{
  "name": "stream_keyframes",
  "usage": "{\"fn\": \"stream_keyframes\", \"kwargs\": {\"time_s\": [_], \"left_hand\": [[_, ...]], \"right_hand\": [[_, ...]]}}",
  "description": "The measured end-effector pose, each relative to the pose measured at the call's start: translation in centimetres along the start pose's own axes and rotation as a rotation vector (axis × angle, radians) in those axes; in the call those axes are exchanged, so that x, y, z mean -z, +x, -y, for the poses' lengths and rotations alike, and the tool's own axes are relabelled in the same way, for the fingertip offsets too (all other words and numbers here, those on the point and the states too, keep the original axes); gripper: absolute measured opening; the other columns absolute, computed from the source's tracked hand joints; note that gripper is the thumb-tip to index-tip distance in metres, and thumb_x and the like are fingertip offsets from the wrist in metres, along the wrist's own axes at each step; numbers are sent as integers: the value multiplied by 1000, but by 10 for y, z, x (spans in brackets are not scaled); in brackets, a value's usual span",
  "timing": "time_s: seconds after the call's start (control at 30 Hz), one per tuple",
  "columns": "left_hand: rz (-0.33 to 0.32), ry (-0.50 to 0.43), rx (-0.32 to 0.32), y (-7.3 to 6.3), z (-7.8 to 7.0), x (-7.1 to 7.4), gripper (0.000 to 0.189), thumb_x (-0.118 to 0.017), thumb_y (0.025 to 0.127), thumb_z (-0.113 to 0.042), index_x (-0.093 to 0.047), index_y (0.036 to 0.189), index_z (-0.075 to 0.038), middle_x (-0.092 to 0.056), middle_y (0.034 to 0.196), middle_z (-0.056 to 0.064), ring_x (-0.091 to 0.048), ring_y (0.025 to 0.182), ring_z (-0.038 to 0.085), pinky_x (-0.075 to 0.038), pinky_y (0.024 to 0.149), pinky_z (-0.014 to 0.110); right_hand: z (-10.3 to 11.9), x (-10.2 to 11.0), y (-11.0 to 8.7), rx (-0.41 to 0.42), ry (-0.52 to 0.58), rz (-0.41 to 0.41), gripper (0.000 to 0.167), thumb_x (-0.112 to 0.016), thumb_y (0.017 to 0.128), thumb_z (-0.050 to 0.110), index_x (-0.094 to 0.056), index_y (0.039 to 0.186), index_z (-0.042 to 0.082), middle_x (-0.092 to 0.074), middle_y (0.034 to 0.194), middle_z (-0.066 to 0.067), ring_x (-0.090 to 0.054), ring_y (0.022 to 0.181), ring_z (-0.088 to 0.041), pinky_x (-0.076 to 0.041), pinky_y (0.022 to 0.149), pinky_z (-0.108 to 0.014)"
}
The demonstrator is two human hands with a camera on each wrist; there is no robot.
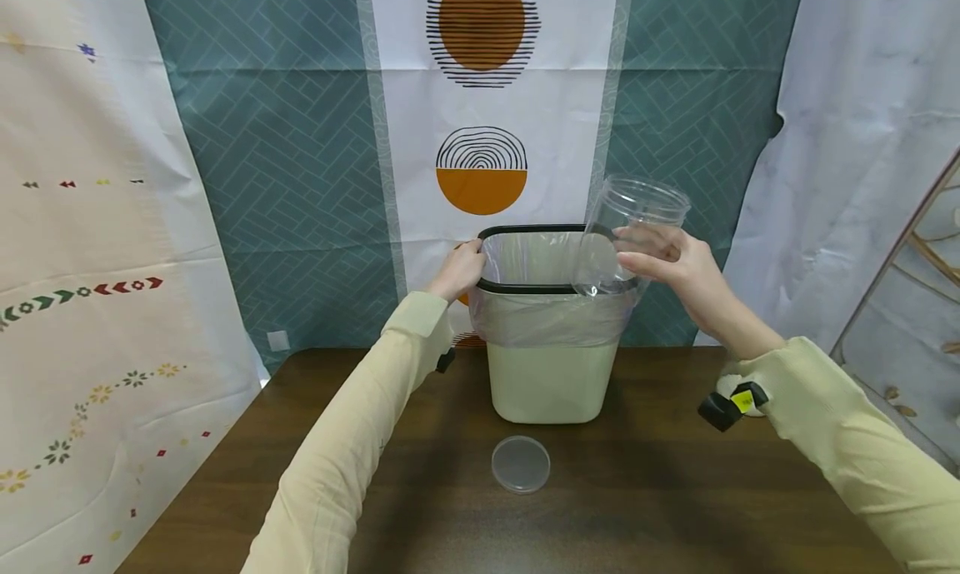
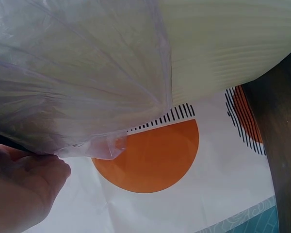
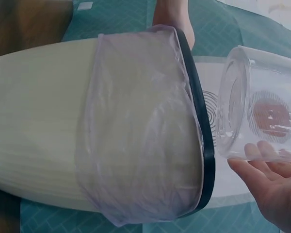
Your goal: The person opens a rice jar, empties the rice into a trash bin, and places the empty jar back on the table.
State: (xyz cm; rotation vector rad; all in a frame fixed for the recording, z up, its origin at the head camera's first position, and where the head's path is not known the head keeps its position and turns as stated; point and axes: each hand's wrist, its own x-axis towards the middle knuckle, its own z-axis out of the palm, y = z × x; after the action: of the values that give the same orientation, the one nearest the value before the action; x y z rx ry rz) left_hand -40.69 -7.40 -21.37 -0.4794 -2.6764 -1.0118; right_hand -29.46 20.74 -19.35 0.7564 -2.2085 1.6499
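Note:
A pale trash can (image 1: 551, 382) with a black rim stands on the table, its plastic liner (image 1: 555, 320) folded down over the outside. My left hand (image 1: 459, 270) grips the rim at its left corner; in the left wrist view that hand (image 2: 26, 187) shows at the lower left, against the liner (image 2: 82, 87). Above the right part of the opening, my right hand (image 1: 671, 262) holds a clear, lidless jar (image 1: 637, 199), slightly tilted. The right wrist view shows the jar's base (image 3: 233, 102) close to the black rim (image 3: 208, 165), with fingers along its side.
A round clear lid (image 1: 521, 464) lies on the brown wooden table (image 1: 600, 507) in front of the trash can. Patterned cloth (image 1: 285, 141) hangs behind the table, with white curtains on both sides.

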Motion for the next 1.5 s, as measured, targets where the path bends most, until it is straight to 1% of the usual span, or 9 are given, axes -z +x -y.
{"fn": "stream_keyframes", "kwargs": {"time_s": [0.1, 0.3, 0.5, 0.63, 0.73, 0.9, 1.07, 1.27, 1.5], "left_hand": [[0, 9, 0, 0, 1, -1, 43, -30, 96, -8, -31, 137, 6, -35, 137, 18, -31, 125, 27, -26, 99, 34], [-2, 14, 13, 1, 0, 0, 43, -30, 96, -9, -31, 137, 4, -35, 137, 17, -30, 125, 27, -25, 100, 34], [4, 21, 7, 1, -1, 1, 43, -30, 96, -8, -32, 137, 4, -35, 137, 18, -31, 125, 28, -25, 100, 35], [10, 20, 2, -1, -2, 1, 43, -30, 96, -9, -31, 137, 4, -35, 137, 18, -31, 125, 28, -26, 99, 35], [16, 13, 2, -1, -2, 1, 43, -29, 97, -9, -30, 138, 4, -33, 138, 17, -29, 126, 27, -25, 100, 35], [14, 3, 5, -1, -2, 1, 43, -29, 97, -9, -30, 138, 3, -33, 139, 17, -29, 126, 27, -25, 100, 35], [15, -3, 4, -2, -1, 1, 43, -29, 97, -10, -29, 138, 4, -32, 139, 17, -28, 126, 27, -25, 100, 35], [18, -20, 19, -2, 0, 0, 43, -29, 97, -11, -29, 138, 4, -33, 139, 17, -29, 126, 27, -25, 100, 35], [9, -7, 16, -2, -2, 0, 43, -29, 97, -10, -30, 138, 4, -33, 138, 17, -29, 126, 27, -26, 99, 35]], "right_hand": [[-2, -1, -7, 7, 29, 16, 46, -59, 88, 18, -46, 131, 6, -51, 125, -10, -47, 113, -18, -38, 89, -28], [-9, 0, -16, 70, 185, 54, 47, -56, 89, 6, -41, 134, 3, -46, 130, -14, -37, 122, -22, -33, 93, -28], [-19, -1, -29, 159, 214, 80, 51, -52, 88, -3, -38, 136, 4, -48, 129, -13, -44, 117, -22, -37, 90, -26], [-28, -4, -37, 242, 254, 91, 53, -50, 85, -12, -37, 135, 0, -48, 127, -16, -43, 117, -24, -40, 88, -31], [-35, -7, -43, 276, 289, 112, 56, -51, 81, -17, -36, 134, -3, -47, 127, -17, -43, 117, -27, -41, 87, -34], [-45, -11, -51, 287, 225, 141, 63, -56, 76, -20, -34, 134, -4, -49, 127, -12, -47, 113, -25, -42, 85, -32], [-57, -18, -58, 295, 164, 173, 65, -59, 73, -21, -33, 131, -8, -49, 124, -13, -53, 106, -27, -46, 80, -32], [-75, -28, -71, 257, -16, 172, 68, -69, 70, -14, -36, 128, -4, -48, 123, -10, -55, 99, -21, -49, 72, -30], [-100, -37, -82, 183, -89, 184, 66, -74, 69, -7, -39, 125, -1, -48, 120, -16, -53, 100, -15, -49, 69, -31]]}}
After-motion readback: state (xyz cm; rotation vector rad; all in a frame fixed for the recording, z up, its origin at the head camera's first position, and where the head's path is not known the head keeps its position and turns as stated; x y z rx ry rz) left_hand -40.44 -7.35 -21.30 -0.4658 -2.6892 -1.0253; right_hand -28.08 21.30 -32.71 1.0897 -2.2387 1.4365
